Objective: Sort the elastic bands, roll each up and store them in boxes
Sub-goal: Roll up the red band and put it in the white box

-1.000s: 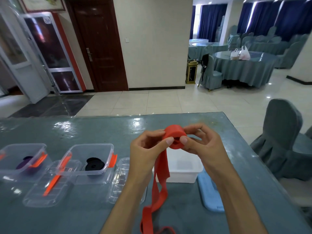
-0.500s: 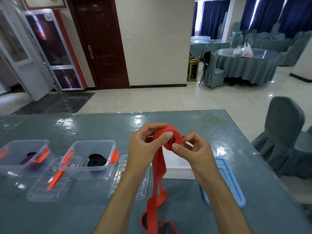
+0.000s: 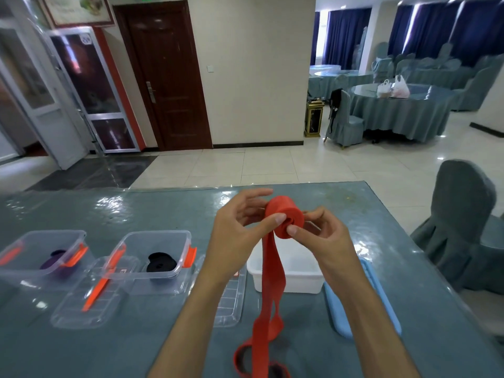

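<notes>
White box [image 3: 286,276] sits open-topped directly beneath the hands, unobstructed.

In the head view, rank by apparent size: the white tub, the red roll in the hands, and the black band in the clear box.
1. White tub, though partly hidden by the arms.
2. Red roll, nearer the camera, so flattered.
3. Black band.
</notes>
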Demonstrator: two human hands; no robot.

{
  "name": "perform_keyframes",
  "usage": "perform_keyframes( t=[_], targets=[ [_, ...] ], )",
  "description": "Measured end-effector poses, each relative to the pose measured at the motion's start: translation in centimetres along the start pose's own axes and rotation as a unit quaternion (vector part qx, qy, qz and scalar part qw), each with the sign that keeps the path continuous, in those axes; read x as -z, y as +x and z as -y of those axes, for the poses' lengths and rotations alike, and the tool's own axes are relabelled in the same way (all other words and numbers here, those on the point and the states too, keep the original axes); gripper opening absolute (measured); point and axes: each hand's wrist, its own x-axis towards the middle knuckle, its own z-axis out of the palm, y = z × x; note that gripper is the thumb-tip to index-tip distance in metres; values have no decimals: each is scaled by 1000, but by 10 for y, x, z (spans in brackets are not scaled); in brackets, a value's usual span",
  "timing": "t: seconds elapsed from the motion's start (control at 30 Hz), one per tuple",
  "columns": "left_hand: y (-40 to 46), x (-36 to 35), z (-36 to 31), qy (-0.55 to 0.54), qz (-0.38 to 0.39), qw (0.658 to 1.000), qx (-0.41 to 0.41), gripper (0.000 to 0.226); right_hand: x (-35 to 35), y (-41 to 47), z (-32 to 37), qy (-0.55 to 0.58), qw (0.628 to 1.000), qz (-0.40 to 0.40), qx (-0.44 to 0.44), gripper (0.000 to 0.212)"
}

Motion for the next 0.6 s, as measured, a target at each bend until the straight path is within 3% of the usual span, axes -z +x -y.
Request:
perform_keyframes(
  t=[0.13, 0.23, 0.43, 0.6],
  targets=[
    [-1, -10, -1, -82, -59, 995, -13, 27, -3, 3, 15, -20, 999, -8, 30, 35],
    [-2, -13, -5, -95, -31, 995, 1, 34, -7, 4, 21, 8, 997, -32, 66, 43],
    [-7, -5, -4, -64, -8, 998, 7, 38, -6, -1, 13, 34, 999, 5, 21, 29],
    [-13, -11, -1, -165, -88, 981, 52, 38, -8, -5, 12, -9, 999, -14, 31, 23]
  ],
)
